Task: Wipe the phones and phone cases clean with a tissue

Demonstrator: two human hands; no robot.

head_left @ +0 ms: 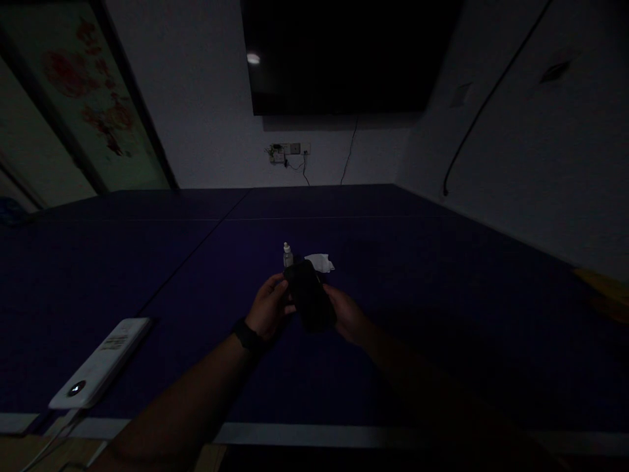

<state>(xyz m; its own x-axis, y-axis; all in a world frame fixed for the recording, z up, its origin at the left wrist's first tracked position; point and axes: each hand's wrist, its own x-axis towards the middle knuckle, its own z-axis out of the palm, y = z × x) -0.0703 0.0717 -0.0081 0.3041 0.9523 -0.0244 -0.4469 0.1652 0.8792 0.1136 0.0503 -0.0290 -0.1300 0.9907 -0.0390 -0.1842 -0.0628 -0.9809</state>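
Note:
Between my hands is a dark, flat smartphone (310, 298), tilted a little above the blue tabletop. My left hand (269, 305), with a black watch on its wrist, grips the phone's left edge with thumb and fingers. On the phone's right edge my right hand (345, 313) is closed, its fingers partly hidden in shadow. Just beyond the phone stands a small clear bottle (287, 256) with a white dropper-like top. Beside it lies a crumpled white tissue (320, 263). The room is dim, so the phone's face shows no detail.
A white power bank (103, 364) with cables plugged in lies at the left near edge of the blue table (196, 367). A thin line, perhaps a seam, crosses the tabletop. On the wall behind are a large dark screen (348, 56) and sockets (295, 149) with cords.

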